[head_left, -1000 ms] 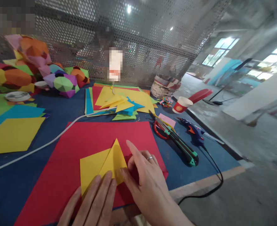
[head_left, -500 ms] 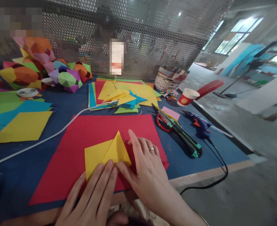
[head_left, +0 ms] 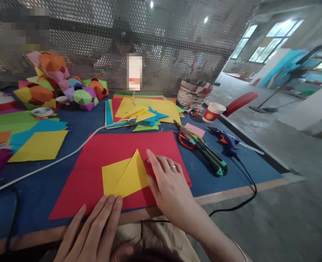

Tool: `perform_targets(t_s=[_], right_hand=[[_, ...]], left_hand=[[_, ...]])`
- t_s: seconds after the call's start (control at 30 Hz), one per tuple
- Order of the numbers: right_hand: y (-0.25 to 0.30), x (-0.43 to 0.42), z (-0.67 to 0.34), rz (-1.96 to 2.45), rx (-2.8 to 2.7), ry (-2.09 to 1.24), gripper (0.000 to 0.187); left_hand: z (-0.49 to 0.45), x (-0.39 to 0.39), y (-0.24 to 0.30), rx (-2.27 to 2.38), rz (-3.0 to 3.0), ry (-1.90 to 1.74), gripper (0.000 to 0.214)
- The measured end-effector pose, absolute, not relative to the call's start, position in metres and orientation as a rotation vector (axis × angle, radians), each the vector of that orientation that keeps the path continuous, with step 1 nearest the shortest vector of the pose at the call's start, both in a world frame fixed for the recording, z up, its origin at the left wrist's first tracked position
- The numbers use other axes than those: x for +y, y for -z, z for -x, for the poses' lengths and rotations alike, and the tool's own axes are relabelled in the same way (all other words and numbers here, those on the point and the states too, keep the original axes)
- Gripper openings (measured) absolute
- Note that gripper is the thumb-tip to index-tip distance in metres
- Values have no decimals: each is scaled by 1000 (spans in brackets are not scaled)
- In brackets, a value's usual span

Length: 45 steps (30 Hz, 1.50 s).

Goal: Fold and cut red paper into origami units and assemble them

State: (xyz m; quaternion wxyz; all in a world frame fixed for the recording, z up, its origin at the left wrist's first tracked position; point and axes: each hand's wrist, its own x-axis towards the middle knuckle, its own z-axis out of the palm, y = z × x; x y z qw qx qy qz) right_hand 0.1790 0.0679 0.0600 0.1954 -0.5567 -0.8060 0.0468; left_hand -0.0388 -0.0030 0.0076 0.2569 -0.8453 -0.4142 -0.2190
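A yellow sheet of paper (head_left: 132,178), folded over along a slanting crease, lies on a large red sheet (head_left: 76,182). My left hand (head_left: 95,227) rests flat at its lower edge, fingers stretched out and their tips touching the bottom corner. By its right corner is my right hand (head_left: 170,185), lying on the red sheet with the thumb against the yellow paper's edge and the other fingers loosely bent. Neither hand grips anything. A ring shows on one right finger. My right palm is hidden from view.
Right of the red sheet lie scissors (head_left: 185,140), a utility knife (head_left: 211,158) and a glue gun (head_left: 228,142) with its cord. Behind are stacked coloured papers (head_left: 161,107), a paper cup (head_left: 213,112) and a woven basket (head_left: 195,92). A white cable (head_left: 76,147) crosses the left, near folded paper shapes (head_left: 86,96).
My left hand has drawn down toward the table edge, uncovering more of the folded yellow paper. My right thumb has moved from the paper's lower edge to its right corner. The view has shifted slightly.
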Motion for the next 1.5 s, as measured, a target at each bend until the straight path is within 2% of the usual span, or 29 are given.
perform_targets(t_s=[0.17,0.37,0.6,0.9,1.1,1.3,1.5], right_hand=[[-63,66,-177,1583,-2230,-154,57],[-66,50,-149,1479,-2228,-146,58],[-68,46,-126,1456,-2272,-339,70],[-67,62,-166,1601,-2376,-183,63],[-66,64,-174,1615,-2449,-112,60],[-62,64,-172,1600,-2433,-79,61],[-63,63,-173,1591,-2416,-89,60]], left_hand=[[35,-7,-14,-1108,2279,655,73],[28,-5,-13,-1170,2250,784,61],[25,-2,-12,-1211,2208,996,35],[25,1,-15,-1160,2199,959,29],[37,-9,-13,-1165,2262,1058,16],[48,-21,-21,-1218,2260,1081,18],[12,-7,-36,-1179,2287,994,39]])
